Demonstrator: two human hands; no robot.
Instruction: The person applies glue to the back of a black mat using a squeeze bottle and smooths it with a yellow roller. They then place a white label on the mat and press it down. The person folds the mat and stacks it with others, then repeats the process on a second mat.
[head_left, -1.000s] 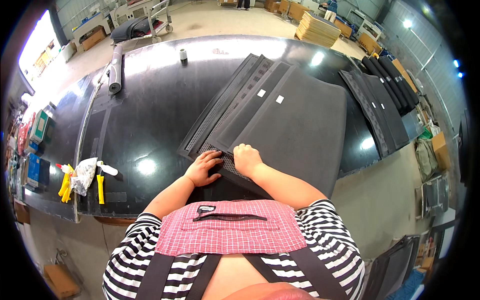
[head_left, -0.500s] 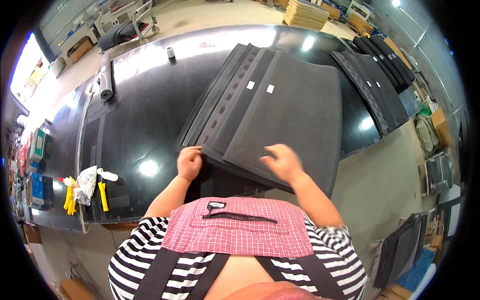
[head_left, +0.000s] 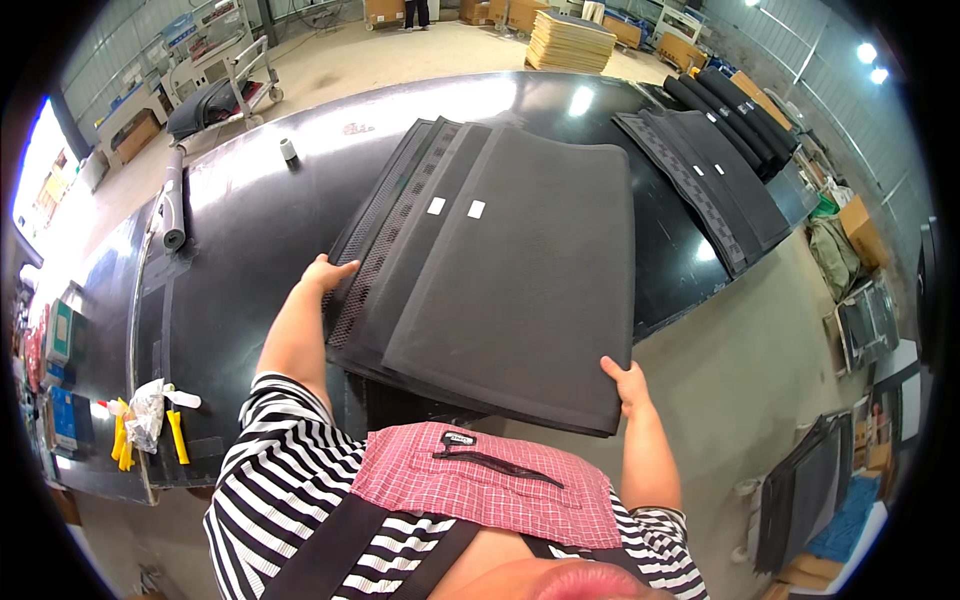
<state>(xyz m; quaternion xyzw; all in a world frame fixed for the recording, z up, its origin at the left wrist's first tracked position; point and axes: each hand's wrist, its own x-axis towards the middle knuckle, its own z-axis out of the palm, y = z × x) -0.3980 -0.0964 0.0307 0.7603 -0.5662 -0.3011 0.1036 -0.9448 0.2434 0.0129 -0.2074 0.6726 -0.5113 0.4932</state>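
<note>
A stack of large dark grey mats (head_left: 520,270) lies on a glossy black table (head_left: 250,230), its near end hanging over the table's front edge. Small white tags sit on the top sheets. My left hand (head_left: 325,275) grips the stack's left edge, by a perforated strip. At the stack's near right corner, my right hand (head_left: 628,382) holds the edge with the fingers curled under it.
More dark mats (head_left: 715,165) lie at the table's far right. A rolled dark tube (head_left: 173,200) and a small white cylinder (head_left: 288,150) sit at the far left. Yellow-handled tools (head_left: 150,430) rest at the near left. Pale boards (head_left: 570,40) are stacked on the floor beyond.
Both hands spread apart from the middle of the stack's near edge: the left went to the left side, the right to the near right corner. The view moved closer to the mats.
</note>
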